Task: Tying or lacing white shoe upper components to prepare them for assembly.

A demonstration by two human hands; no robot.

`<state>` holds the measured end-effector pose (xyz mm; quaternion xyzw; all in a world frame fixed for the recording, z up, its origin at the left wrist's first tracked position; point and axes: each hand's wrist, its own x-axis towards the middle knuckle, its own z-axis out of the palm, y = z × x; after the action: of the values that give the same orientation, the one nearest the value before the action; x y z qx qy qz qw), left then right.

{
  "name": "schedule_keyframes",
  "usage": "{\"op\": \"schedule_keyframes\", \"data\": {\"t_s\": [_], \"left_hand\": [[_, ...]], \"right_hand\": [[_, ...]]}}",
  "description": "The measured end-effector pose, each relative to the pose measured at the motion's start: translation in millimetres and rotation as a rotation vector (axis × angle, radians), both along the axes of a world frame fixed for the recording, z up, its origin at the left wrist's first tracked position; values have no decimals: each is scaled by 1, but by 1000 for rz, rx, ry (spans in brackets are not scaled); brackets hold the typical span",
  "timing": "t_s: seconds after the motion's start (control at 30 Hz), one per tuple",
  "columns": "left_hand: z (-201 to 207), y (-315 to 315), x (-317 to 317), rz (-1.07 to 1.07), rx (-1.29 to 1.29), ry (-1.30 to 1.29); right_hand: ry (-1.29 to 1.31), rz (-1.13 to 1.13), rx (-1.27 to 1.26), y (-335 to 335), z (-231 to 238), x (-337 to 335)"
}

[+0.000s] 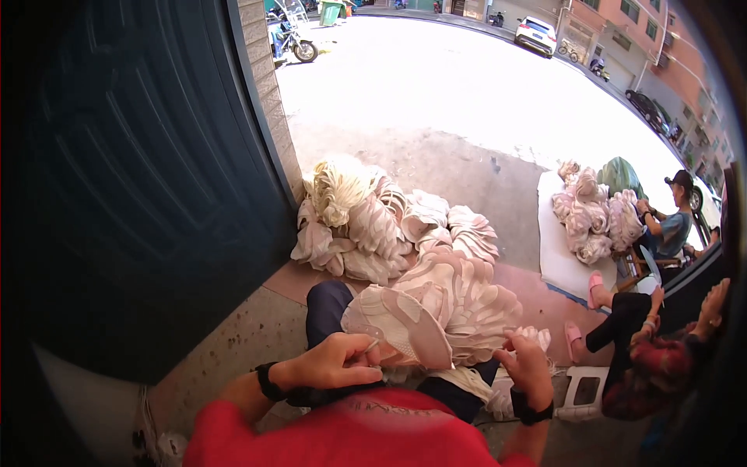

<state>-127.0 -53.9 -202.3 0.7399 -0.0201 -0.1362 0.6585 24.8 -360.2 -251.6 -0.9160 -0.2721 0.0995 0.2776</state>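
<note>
A large bundle of pale pink shoe uppers (467, 300) lies fanned out across my lap. One broad upper with a mesh panel (401, 323) faces me at the near left of the bundle. Beside its lower left edge, my left hand (338, 360) is closed, with a short, thin pale strip (373, 345) showing between thumb and forefinger. My right hand (529, 364) is at the bundle's right side, fingers curled and thumb close to the forefinger; whatever it may hold is too small to make out. Loose cream laces (467, 383) hang below the bundle over my dark trousers.
More bundled uppers (373, 226) are heaped on the ground ahead, by a dark metal door (156, 194). At right, a person in a plaid sleeve (657, 366) sits close by. Farther off, another person (673, 226) sits near bundles on a white sheet (554, 257).
</note>
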Motion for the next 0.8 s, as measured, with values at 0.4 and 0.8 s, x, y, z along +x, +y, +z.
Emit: {"op": "schedule_keyframes", "data": {"t_s": [0.4,0.8], "left_hand": [[-18,3,8,155,119,-118],[-24,2,6,231,265,-164]], "right_hand": [[-121,704,656,113,-11,-21],[624,-271,1550,131,48,13]]}}
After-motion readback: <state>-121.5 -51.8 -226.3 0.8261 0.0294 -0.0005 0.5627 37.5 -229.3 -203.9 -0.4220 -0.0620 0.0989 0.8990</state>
